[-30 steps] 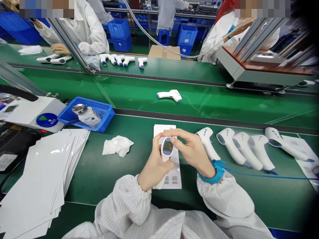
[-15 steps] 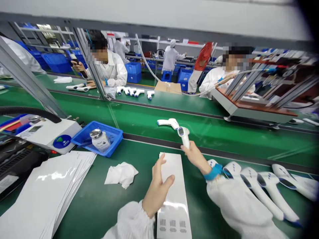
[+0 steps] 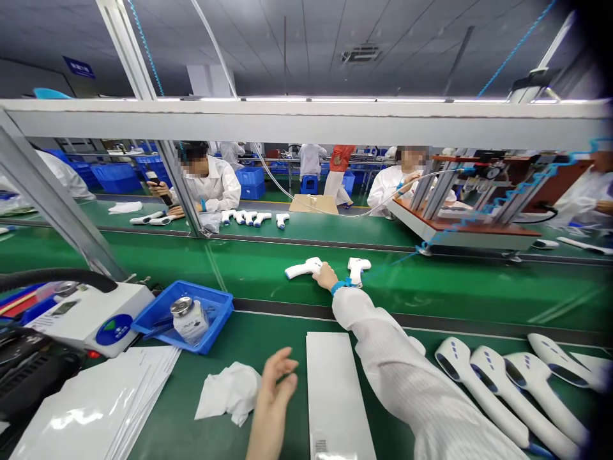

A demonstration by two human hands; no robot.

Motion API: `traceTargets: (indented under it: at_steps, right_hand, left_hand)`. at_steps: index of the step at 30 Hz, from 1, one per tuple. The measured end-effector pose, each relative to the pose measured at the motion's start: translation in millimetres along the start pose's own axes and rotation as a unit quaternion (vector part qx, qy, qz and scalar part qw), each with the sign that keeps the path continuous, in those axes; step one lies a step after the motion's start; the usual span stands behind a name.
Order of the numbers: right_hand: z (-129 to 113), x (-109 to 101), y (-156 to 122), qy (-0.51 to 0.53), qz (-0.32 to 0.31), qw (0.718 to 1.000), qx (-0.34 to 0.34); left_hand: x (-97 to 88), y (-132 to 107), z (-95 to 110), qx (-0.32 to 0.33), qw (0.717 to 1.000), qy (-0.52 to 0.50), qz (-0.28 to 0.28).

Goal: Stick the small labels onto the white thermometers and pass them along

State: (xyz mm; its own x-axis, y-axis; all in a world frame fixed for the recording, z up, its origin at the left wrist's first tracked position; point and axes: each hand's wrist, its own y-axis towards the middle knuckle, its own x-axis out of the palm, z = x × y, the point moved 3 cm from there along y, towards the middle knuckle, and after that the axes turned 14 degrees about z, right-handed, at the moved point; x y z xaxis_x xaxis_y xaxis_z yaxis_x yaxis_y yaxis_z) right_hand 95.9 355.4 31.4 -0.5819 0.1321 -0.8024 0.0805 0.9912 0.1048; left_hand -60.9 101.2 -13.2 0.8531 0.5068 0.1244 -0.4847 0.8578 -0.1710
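Factory room with long green surfaces (image 3: 407, 284) stretches away from me, and across the line a co-worker (image 3: 213, 188) in a white coat holds a dark object; blue crates (image 3: 251, 182) stand behind. Going from left to right on the near surface, I see first a white machine (image 3: 89, 322) with a black hose (image 3: 57, 278), then a blue tray (image 3: 160, 319) with a metal-capped bottle (image 3: 189, 322) inside it. In front of them lies a stack of white sheets (image 3: 96, 409). Next is a crumpled white cloth (image 3: 225, 393), and the left hand (image 3: 274, 399) is just beside it, with fingers open and holding nothing. To the right lies a long white card (image 3: 335, 390). The right hand (image 3: 326, 276) is stretched over to the far surface; its fingers touch a white thermometer (image 3: 301, 268), but I cannot tell if they grasp it. A second thermometer (image 3: 357, 268) is just beside the wrist. Four more thermometers (image 3: 493, 402) lie in a row at the right of the near surface.
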Motion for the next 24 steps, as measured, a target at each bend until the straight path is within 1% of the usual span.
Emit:
traceTargets:
  at_steps: [2, 3, 4, 5, 7, 9, 10, 11, 12, 14, 15, 16, 17, 19, 21, 22, 24]
  right_hand:
    - [-4, -3, -16, 0.042, -0.046, 0.997, -0.045]
    - [-6, -5, -28, 0.066, -0.074, 0.992, -0.072]
    - [-8, -9, -43, 0.091, -0.104, 0.985, -0.100]
    - [-11, -14, -60, 0.115, -0.136, 0.976, -0.126]
    - [-15, -25, -94, 0.155, -0.198, 0.952, -0.173]
    - [-20, -39, -125, 0.182, -0.243, 0.928, -0.214]
    - [-20, -45, -137, 0.191, -0.253, 0.922, -0.223]
    - [-20, -49, -146, 0.199, -0.252, 0.922, -0.217]
    - [-17, -53, -154, 0.210, -0.240, 0.929, -0.190]
    - [-9, -54, -166, 0.234, -0.202, 0.947, -0.090]
    - [-4, -53, -174, 0.250, -0.194, 0.948, -0.038]
    - [-1, -50, -184, 0.268, -0.200, 0.942, 0.003]
    - [1, -47, -194, 0.283, -0.215, 0.934, 0.027]
    - [3, -43, -217, 0.309, -0.241, 0.919, 0.039]
    - [5, -44, -234, 0.332, -0.208, 0.919, 0.038]
    - [7, -45, -238, 0.347, -0.190, 0.918, 0.040]
    - [17, -48, -235, 0.371, -0.177, 0.909, 0.061]
  left_hand:
    - [-18.1, 16, 12, -0.007, 0.996, -0.064, 0.068]
    - [-24.5, 22, 19, -0.022, 0.991, -0.099, 0.084]
    - [-27.7, 25, 27, -0.045, 0.988, -0.126, 0.080]
    - [-26.7, 26, 35, -0.078, 0.985, -0.145, 0.046]
    - [-14.7, 21, 48, -0.160, 0.970, -0.167, -0.072]
    - [2.5, 10, 55, -0.221, 0.946, -0.143, -0.190]
    - [10.2, 4, 56, -0.242, 0.936, -0.128, -0.223]
    - [16.6, 0, 55, -0.258, 0.929, -0.124, -0.233]
    - [21.7, -3, 53, -0.269, 0.927, -0.130, -0.225]
    - [29.0, -6, 47, -0.280, 0.927, -0.171, -0.182]
    - [32.1, -7, 44, -0.279, 0.927, -0.193, -0.161]
    - [35.3, -8, 41, -0.275, 0.928, -0.207, -0.145]
    - [39.0, -9, 38, -0.269, 0.930, -0.214, -0.133]
    - [48.3, -13, 34, -0.261, 0.935, -0.217, -0.105]
    - [60.1, -19, 29, -0.258, 0.944, -0.185, -0.093]
    - [66.6, -22, 26, -0.254, 0.952, -0.141, -0.099]
    - [81.1, -25, 15, -0.246, 0.955, -0.046, -0.163]
